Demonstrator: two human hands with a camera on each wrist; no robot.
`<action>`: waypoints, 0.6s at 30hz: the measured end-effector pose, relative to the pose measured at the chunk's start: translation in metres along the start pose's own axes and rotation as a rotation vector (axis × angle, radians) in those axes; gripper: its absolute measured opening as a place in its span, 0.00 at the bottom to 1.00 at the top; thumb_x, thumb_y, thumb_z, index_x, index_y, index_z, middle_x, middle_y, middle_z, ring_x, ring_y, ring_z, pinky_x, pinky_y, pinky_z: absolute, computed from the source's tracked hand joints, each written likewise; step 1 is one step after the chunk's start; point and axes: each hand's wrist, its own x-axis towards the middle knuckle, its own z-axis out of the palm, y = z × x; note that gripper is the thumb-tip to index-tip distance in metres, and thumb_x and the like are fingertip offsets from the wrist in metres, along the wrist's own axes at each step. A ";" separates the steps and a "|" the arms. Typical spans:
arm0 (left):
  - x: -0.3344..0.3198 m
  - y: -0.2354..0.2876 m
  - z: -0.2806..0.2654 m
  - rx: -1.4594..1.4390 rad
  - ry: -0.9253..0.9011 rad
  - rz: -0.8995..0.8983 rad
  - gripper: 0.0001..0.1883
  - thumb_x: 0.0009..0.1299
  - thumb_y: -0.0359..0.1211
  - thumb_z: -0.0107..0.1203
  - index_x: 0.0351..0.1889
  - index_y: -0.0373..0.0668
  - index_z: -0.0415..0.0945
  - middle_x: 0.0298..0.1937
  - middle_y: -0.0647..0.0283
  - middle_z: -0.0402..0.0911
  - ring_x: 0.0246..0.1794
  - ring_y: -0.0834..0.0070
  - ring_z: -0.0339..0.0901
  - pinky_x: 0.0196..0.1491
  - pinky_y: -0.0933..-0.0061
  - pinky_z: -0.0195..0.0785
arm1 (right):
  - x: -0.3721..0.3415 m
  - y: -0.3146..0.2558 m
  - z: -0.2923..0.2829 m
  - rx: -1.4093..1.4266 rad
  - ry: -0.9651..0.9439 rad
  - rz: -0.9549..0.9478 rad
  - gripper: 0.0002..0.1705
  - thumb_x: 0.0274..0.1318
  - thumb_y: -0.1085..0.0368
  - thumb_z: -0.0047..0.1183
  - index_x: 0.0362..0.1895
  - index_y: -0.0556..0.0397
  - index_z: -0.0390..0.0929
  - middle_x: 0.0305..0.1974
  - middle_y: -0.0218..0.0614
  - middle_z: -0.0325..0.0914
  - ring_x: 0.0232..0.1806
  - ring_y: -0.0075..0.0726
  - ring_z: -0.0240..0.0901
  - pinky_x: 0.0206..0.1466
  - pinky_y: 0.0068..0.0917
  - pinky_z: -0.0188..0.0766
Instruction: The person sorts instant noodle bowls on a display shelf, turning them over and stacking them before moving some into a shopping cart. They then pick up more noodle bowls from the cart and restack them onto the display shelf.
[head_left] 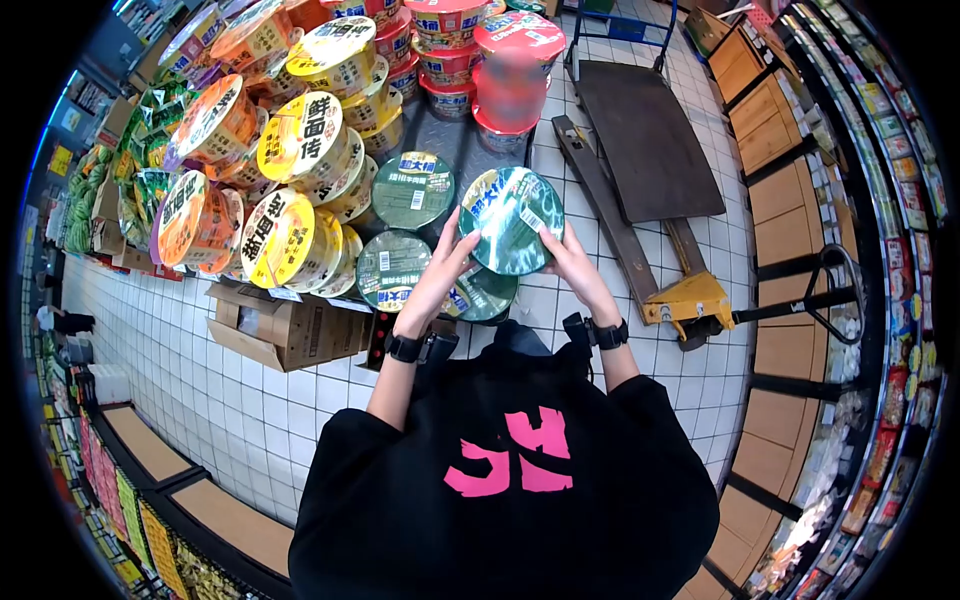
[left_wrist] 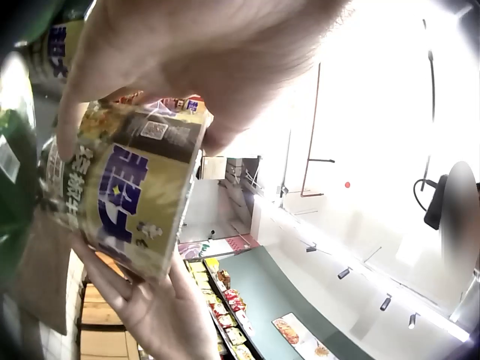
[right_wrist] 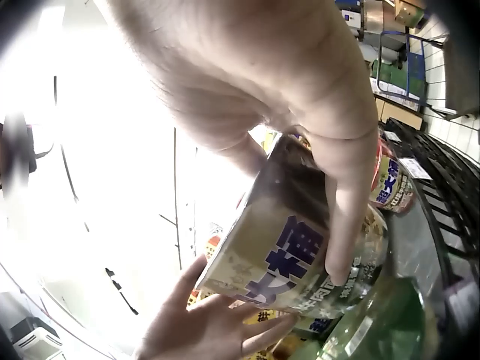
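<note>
Between my two hands is a green-lidded instant noodle bucket (head_left: 515, 215). My left hand (head_left: 442, 268) grips its left side and my right hand (head_left: 580, 268) its right side. The bucket's pale printed wall (left_wrist: 131, 191) faces the left wrist view, with fingers around it from above and below. In the right wrist view the same bucket (right_wrist: 277, 232) is tilted, and a finger of my right hand (right_wrist: 292, 90) lies along its wall. Further green-lidded buckets stand close by: one behind (head_left: 412, 190), one to the left (head_left: 394, 270), and one partly hidden under the held bucket (head_left: 487, 295).
Stacked yellow noodle buckets (head_left: 305, 140) and orange ones (head_left: 195, 220) rise at left; red ones (head_left: 448, 60) stand at the back. A pallet jack (head_left: 690, 300) and a dark flatbed cart (head_left: 648, 140) occupy the right. An open cardboard box (head_left: 300, 330) sits below the display.
</note>
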 end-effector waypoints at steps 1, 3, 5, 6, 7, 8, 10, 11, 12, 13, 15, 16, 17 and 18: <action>0.011 0.001 0.002 -0.022 -0.030 -0.025 0.38 0.72 0.45 0.47 0.73 0.51 0.37 0.67 0.61 0.57 0.64 0.72 0.58 0.63 0.61 0.53 | 0.010 -0.006 -0.004 0.024 -0.027 -0.022 0.33 0.64 0.48 0.42 0.66 0.50 0.50 0.53 0.36 0.67 0.49 0.26 0.70 0.44 0.28 0.75; 0.039 -0.016 -0.001 -0.034 -0.016 -0.043 0.40 0.72 0.46 0.47 0.73 0.51 0.32 0.68 0.61 0.56 0.65 0.72 0.57 0.63 0.59 0.53 | 0.030 -0.011 -0.012 -0.010 -0.034 -0.048 0.32 0.65 0.48 0.42 0.65 0.50 0.51 0.53 0.36 0.67 0.50 0.27 0.70 0.44 0.28 0.75; 0.063 -0.033 -0.008 -0.045 -0.011 -0.059 0.40 0.72 0.46 0.46 0.73 0.50 0.31 0.68 0.60 0.55 0.66 0.72 0.56 0.64 0.58 0.52 | 0.051 -0.013 -0.020 -0.066 -0.041 -0.088 0.31 0.65 0.49 0.43 0.64 0.50 0.51 0.53 0.37 0.67 0.50 0.28 0.70 0.43 0.29 0.75; 0.072 -0.037 -0.009 -0.048 0.002 -0.085 0.39 0.72 0.46 0.45 0.73 0.49 0.34 0.68 0.60 0.56 0.67 0.72 0.56 0.64 0.56 0.52 | 0.060 -0.013 -0.025 -0.069 -0.049 -0.088 0.31 0.65 0.49 0.43 0.64 0.50 0.51 0.53 0.37 0.67 0.50 0.28 0.70 0.43 0.29 0.75; 0.082 -0.040 -0.012 -0.050 0.013 -0.110 0.37 0.73 0.46 0.45 0.73 0.48 0.36 0.68 0.60 0.56 0.67 0.71 0.55 0.65 0.55 0.51 | 0.070 -0.012 -0.029 -0.090 -0.069 -0.061 0.31 0.65 0.49 0.43 0.64 0.50 0.52 0.53 0.37 0.67 0.50 0.28 0.70 0.43 0.29 0.76; 0.090 -0.043 -0.015 -0.052 0.019 -0.106 0.37 0.73 0.46 0.45 0.73 0.48 0.36 0.68 0.60 0.56 0.67 0.71 0.55 0.65 0.55 0.51 | 0.079 -0.012 -0.033 -0.111 -0.088 -0.036 0.31 0.65 0.50 0.43 0.64 0.51 0.52 0.53 0.37 0.67 0.51 0.28 0.70 0.43 0.29 0.76; 0.099 -0.040 -0.019 -0.096 -0.042 -0.118 0.34 0.73 0.46 0.44 0.71 0.45 0.43 0.68 0.60 0.57 0.68 0.70 0.54 0.66 0.54 0.50 | 0.095 -0.012 -0.040 -0.103 -0.129 -0.030 0.30 0.65 0.51 0.43 0.64 0.50 0.52 0.54 0.38 0.67 0.50 0.29 0.70 0.42 0.28 0.76; 0.103 -0.039 -0.020 -0.109 -0.017 -0.143 0.31 0.73 0.45 0.44 0.68 0.41 0.49 0.66 0.60 0.60 0.67 0.70 0.57 0.66 0.57 0.50 | 0.102 -0.011 -0.042 -0.091 -0.133 -0.034 0.29 0.65 0.52 0.44 0.64 0.50 0.52 0.53 0.38 0.67 0.49 0.29 0.71 0.41 0.28 0.76; 0.104 -0.033 -0.017 -0.109 -0.010 -0.141 0.31 0.73 0.45 0.44 0.68 0.41 0.49 0.66 0.60 0.60 0.67 0.70 0.57 0.66 0.57 0.50 | 0.108 -0.011 -0.044 -0.078 -0.137 -0.040 0.29 0.65 0.53 0.44 0.63 0.50 0.53 0.53 0.38 0.67 0.48 0.29 0.72 0.40 0.27 0.77; 0.106 -0.028 -0.015 -0.128 0.013 -0.167 0.30 0.74 0.45 0.43 0.68 0.40 0.50 0.65 0.60 0.61 0.66 0.70 0.58 0.66 0.58 0.50 | 0.116 -0.010 -0.047 -0.077 -0.143 -0.040 0.29 0.65 0.53 0.44 0.63 0.50 0.53 0.53 0.38 0.67 0.48 0.29 0.72 0.40 0.27 0.77; 0.111 -0.029 -0.013 -0.160 0.056 -0.195 0.26 0.74 0.42 0.43 0.65 0.38 0.55 0.62 0.60 0.65 0.63 0.71 0.62 0.66 0.63 0.51 | 0.127 -0.007 -0.051 -0.134 -0.149 -0.013 0.28 0.64 0.54 0.45 0.63 0.51 0.55 0.51 0.38 0.69 0.45 0.28 0.74 0.38 0.26 0.77; 0.116 -0.034 -0.014 -0.160 0.060 -0.197 0.26 0.74 0.42 0.43 0.65 0.38 0.55 0.62 0.60 0.65 0.63 0.71 0.62 0.66 0.63 0.51 | 0.131 -0.006 -0.053 -0.132 -0.153 -0.011 0.28 0.64 0.54 0.45 0.63 0.51 0.55 0.51 0.38 0.69 0.45 0.28 0.74 0.38 0.26 0.77; 0.122 -0.040 -0.017 -0.169 0.067 -0.199 0.25 0.74 0.42 0.43 0.64 0.38 0.56 0.62 0.60 0.65 0.63 0.71 0.62 0.65 0.63 0.51 | 0.135 -0.005 -0.054 -0.127 -0.159 -0.023 0.27 0.64 0.55 0.46 0.62 0.51 0.55 0.50 0.38 0.70 0.44 0.27 0.74 0.36 0.26 0.77; 0.127 -0.045 -0.019 -0.178 0.072 -0.201 0.24 0.74 0.41 0.42 0.63 0.38 0.57 0.61 0.60 0.66 0.63 0.72 0.62 0.65 0.63 0.51 | 0.139 -0.004 -0.056 -0.122 -0.165 -0.034 0.26 0.63 0.56 0.46 0.62 0.51 0.56 0.49 0.38 0.70 0.42 0.26 0.75 0.34 0.25 0.77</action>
